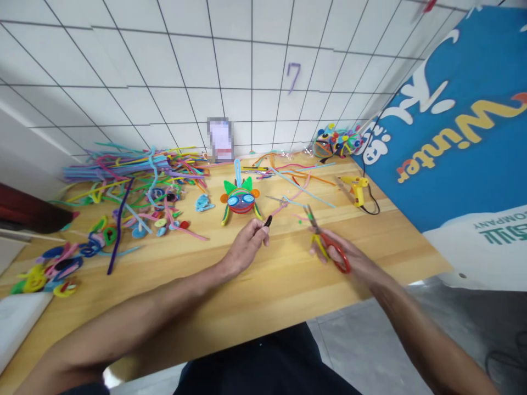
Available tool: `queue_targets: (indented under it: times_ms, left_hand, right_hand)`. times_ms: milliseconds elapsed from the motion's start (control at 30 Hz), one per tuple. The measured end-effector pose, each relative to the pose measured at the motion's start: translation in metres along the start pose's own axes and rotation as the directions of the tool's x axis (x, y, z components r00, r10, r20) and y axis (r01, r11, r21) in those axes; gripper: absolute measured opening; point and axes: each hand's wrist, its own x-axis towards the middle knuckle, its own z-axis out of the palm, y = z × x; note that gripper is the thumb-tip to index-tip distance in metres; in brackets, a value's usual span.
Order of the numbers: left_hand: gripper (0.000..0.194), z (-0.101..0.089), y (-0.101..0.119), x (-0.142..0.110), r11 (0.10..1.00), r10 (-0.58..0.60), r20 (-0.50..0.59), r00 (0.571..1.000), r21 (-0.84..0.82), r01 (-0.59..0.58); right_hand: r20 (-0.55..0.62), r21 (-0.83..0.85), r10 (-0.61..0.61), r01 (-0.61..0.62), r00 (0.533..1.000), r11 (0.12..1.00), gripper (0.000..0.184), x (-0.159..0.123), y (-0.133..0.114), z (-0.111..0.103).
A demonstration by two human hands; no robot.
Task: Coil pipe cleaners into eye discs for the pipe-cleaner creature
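Observation:
Between the fingertips of my left hand (247, 244) is a short black piece (268, 221), perhaps pipe cleaner; its kind is not clear. My right hand (343, 249) grips red and yellow scissors (337, 255) by the handles, blades pointing away from me. Just beyond my left hand sits a colorful pipe-cleaner figure (241, 202) with green ears, large blue eyes, orange side discs and a light blue loop on top. A pink pipe cleaner (280, 209) lies by the left fingertips. Tiny green and pink scraps (300, 221) lie near the scissor tips.
Bundled pipe cleaners (123, 171) spread across the back left. Finished-looking coiled pieces (66, 269) lie at the left front. A yellow glue gun (359, 191) with a black cord stands at right. Behind it are a bag of pompoms (337, 141) and a blue banner (465, 109).

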Motion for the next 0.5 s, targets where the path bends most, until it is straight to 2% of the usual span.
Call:
queue_targets:
  times_ms: [100, 167, 333, 500]
  left_hand:
    - [0.025, 0.002, -0.003, 0.006, 0.997, 0.070, -0.067, 0.995, 0.022, -0.069]
    - [0.025, 0.001, -0.005, 0.008, 0.995, 0.096, -0.119, 0.988, 0.030, -0.093]
    - [0.021, -0.008, -0.009, 0.011, 0.989, 0.135, -0.186, 0.973, 0.090, -0.120]
    - [0.020, -0.011, -0.013, 0.014, 0.967, 0.187, -0.164, 0.968, 0.203, -0.153]
  right_hand:
    - [0.171, 0.268, -0.047, -0.001, 0.984, 0.963, 0.060, 0.023, -0.004, 0.030]
    - [0.238, 0.372, -0.062, -0.032, 0.969, 0.928, 0.062, 0.039, 0.000, 0.046]
    - [0.334, 0.416, -0.040, -0.108, 0.942, 0.903, 0.064, 0.067, 0.016, 0.069]
    - [0.356, 0.418, -0.065, -0.097, 0.932, 0.903, 0.064, 0.075, 0.028, 0.072]
